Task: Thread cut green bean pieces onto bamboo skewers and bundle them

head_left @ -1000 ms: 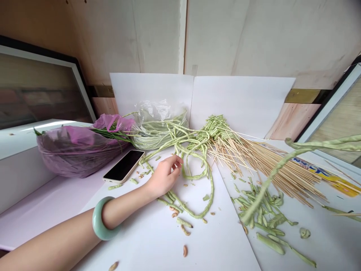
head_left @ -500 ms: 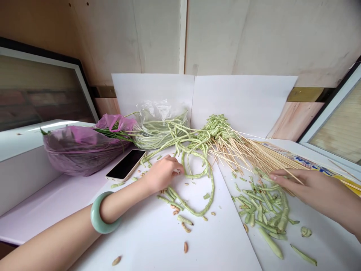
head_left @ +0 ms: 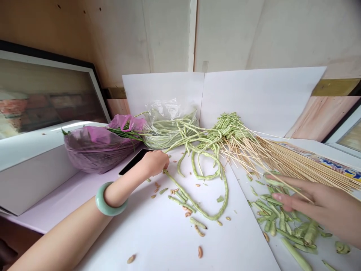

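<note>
My left hand (head_left: 154,162), with a pale green bangle (head_left: 102,199) at the wrist, is closed on the end of a long green bean (head_left: 213,217). The bean loops across the white paper and back up to a tangle of long beans (head_left: 197,137). On the right, my right hand (head_left: 307,194) is slightly blurred, its fingers closed around a thin bamboo skewer (head_left: 286,183). Below its fingers lies a heap of cut bean pieces and pods (head_left: 278,216). A clear plastic bag (head_left: 166,130) behind the tangle holds more long beans.
Many bamboo skewers (head_left: 299,162) fan out at the right, with folded beans (head_left: 232,126) threaded at their far ends. A purple bag (head_left: 96,150) of greens and a partly covered phone (head_left: 135,162) are at left. Loose bean seeds (head_left: 200,251) dot the paper. White boards (head_left: 254,98) stand behind.
My left hand has moved back and left and now has the bean's end, lifted toward it. The right hand still has the skewer. The whole view has turned a little.
</note>
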`<act>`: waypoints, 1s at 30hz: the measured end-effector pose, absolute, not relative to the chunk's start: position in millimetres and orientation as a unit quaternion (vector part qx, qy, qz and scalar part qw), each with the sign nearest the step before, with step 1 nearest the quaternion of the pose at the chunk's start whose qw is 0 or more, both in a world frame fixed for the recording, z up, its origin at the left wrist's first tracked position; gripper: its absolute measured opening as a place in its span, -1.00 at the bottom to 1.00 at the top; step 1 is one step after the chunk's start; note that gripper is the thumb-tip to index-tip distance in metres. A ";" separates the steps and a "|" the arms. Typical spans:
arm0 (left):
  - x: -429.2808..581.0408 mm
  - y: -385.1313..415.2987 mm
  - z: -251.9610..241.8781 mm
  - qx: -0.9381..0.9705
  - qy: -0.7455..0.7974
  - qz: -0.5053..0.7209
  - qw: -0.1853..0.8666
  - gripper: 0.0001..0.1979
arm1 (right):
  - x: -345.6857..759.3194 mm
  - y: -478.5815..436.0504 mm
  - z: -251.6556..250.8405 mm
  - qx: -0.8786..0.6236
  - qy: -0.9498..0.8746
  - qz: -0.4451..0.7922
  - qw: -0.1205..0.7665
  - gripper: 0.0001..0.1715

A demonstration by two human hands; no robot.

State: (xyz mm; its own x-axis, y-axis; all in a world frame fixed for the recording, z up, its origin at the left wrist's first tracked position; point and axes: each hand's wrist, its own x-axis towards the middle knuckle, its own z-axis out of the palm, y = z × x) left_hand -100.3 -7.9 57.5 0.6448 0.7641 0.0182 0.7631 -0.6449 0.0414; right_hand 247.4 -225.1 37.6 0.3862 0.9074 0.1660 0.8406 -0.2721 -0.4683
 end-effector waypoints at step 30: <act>-67.7 -65.8 59.3 0.844 0.153 0.363 0.365 -0.74 | 156.5 -223.3 42.9 -0.677 -0.506 0.309 0.436 -0.42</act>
